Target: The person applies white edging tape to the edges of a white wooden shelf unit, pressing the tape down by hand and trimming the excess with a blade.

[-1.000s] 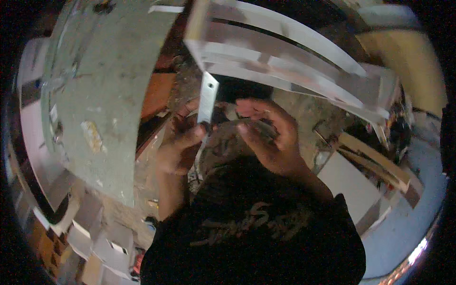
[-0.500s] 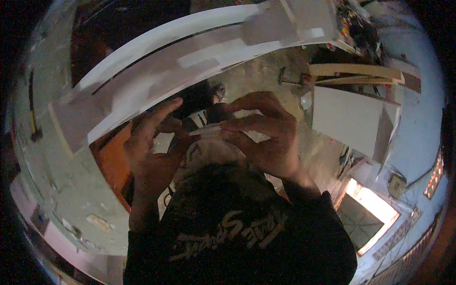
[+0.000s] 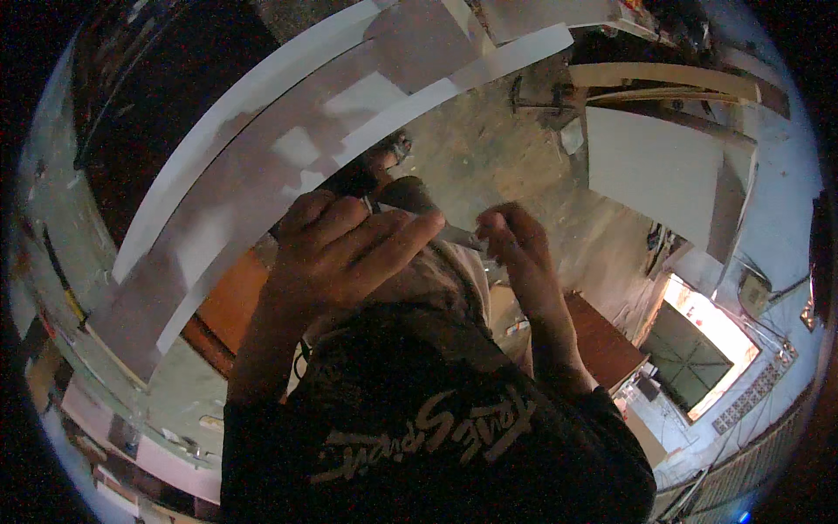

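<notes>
Head camera, looking down: a thin pale strip [image 3: 461, 237] lies in front of the person's torso, spanning the gap between the two hands. Its long axis runs crosswise, sloping from upper left to lower right in the picture. The left hand [image 3: 340, 240] is curled, closed on the strip's left part and covering much of it, with one digit lying along it toward the right. The right hand [image 3: 524, 249] is apart from the left, its fingertips bunched at the strip's right end; whether they grip it or only touch it I cannot tell. Beyond the left hand, the long white-and-grey panel [image 3: 236, 188] stretches diagonally, so the left hand is nearer to it, while the right hand shows against the bare floor [image 3: 515, 148].
</notes>
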The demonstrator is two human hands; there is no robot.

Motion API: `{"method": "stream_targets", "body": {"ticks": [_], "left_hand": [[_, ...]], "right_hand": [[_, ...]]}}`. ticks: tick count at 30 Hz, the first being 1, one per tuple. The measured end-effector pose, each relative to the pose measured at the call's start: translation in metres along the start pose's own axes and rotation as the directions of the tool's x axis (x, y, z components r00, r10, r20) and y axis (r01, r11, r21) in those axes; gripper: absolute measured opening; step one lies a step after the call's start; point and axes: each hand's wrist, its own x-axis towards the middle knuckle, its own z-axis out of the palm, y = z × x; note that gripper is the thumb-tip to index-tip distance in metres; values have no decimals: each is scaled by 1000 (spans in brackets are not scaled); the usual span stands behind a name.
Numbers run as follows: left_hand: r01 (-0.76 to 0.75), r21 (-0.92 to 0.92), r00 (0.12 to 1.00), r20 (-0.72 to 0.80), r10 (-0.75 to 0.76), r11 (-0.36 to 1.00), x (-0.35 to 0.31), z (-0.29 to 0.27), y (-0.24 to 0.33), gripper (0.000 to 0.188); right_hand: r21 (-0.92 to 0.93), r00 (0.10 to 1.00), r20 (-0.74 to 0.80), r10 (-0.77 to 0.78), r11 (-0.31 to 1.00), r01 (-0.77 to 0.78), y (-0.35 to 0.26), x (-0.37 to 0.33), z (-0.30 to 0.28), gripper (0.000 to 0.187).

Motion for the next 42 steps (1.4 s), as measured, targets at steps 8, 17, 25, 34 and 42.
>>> {"method": "stream_targets", "body": {"ticks": [8,17,25,34,42], "left_hand": [[-72,-26,991,-116,68,997,10,22,-18,28],[-87,-11,996,17,88,996,31,29,-30,31],[134,-180,978,-132,-159,974,93,32,-57,44],[155,-219,988,57,-146,963,143,45,-103,49],[130,-476,984,-43,-171,870,140,53,-96,56]], "right_hand": [[518,929,342,138,798,-309,4,-1,19,62],[674,946,272,175,667,-317,3,29,22,30],[769,994,-67,88,639,-5,-1,51,49,30],[862,977,-182,113,496,103,-13,81,72,29],[654,930,-318,-185,667,357,5,96,82,23]]}}
